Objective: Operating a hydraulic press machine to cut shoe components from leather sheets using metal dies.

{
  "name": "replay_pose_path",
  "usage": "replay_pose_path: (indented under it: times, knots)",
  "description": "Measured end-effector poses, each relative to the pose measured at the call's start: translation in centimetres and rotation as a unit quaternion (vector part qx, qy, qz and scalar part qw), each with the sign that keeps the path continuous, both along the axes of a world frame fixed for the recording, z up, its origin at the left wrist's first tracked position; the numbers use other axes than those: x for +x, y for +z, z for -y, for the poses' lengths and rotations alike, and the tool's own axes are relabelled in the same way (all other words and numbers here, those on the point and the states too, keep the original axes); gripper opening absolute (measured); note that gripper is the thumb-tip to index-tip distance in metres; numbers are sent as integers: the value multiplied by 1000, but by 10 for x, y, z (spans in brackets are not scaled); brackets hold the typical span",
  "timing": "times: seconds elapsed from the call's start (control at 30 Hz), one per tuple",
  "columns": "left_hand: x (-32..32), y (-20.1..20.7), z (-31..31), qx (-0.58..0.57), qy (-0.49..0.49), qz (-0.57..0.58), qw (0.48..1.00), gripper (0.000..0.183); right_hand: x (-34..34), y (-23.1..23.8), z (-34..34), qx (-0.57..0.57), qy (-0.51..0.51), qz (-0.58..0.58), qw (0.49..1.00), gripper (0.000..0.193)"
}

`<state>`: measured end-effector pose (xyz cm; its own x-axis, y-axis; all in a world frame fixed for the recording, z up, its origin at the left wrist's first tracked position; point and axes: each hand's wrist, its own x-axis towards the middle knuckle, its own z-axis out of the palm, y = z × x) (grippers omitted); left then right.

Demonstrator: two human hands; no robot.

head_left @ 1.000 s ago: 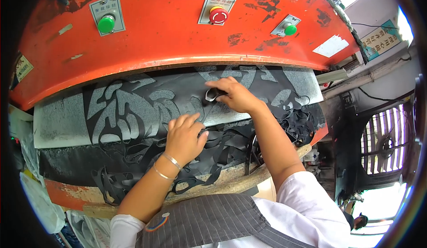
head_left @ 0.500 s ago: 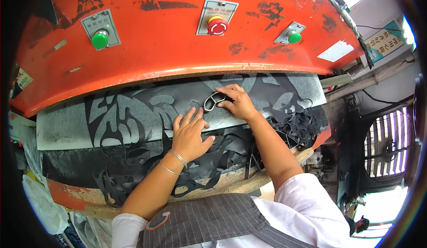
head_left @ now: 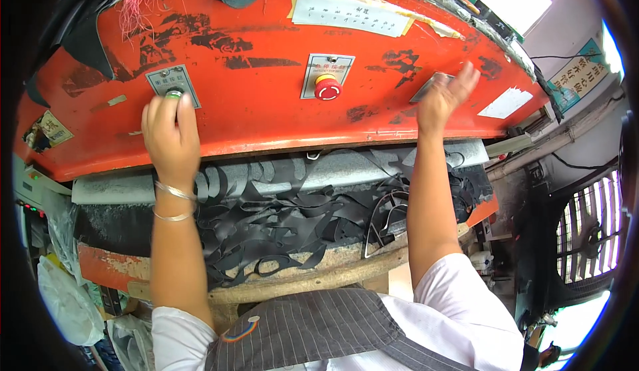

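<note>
My left hand (head_left: 172, 134) reaches up to the left green push button (head_left: 174, 94) on the orange machine front. Its fingers are curled over the button, leaving only a bit of green showing. On the right, my right hand (head_left: 444, 101) lies against a button plate (head_left: 426, 87), fingers stretched out; the button itself is hidden behind it. Between the hands sits a red emergency stop button (head_left: 327, 89), touched by neither. Below the machine's lower edge, a small part of a metal cutting die (head_left: 313, 156) peeks out on the pale cutting board (head_left: 100, 190).
Cut black sheet scraps (head_left: 266, 228) lie tangled along the front of the bed. A larger metal cutting die (head_left: 373, 228) leans among them, by the wooden front rail (head_left: 319, 279). Plastic bags (head_left: 66, 301) hang at the left. A black fan (head_left: 589, 228) stands at the right.
My right hand has let go of the small cutting die, and both hands have risen from the board to the buttons. The view has tilted upward; the machine head now hides more of the board.
</note>
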<state>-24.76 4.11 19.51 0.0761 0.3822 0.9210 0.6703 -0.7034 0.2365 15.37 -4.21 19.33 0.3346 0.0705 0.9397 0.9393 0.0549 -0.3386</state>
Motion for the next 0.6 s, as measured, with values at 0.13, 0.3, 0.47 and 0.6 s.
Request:
replay_pose_path:
  times: [0.13, 0.3, 0.47, 0.6]
  knots:
    - [-14, 17, 33, -218, -95, 101, 966, 31, -7, -6, 28, -128, -6, -7, 992, 78]
    - [-12, -45, 145, -441, -221, -53, 868, 27, -110, -65, 125, -445, 367, 67, 814, 67]
    - [-30, -110, 235, -459, -241, -240, 821, 22, -191, -93, 191, -554, 461, 200, 664, 66]
    - [-18, -117, 251, -446, -200, -211, 847, 25, -213, -125, 214, -562, 375, 152, 722, 52]
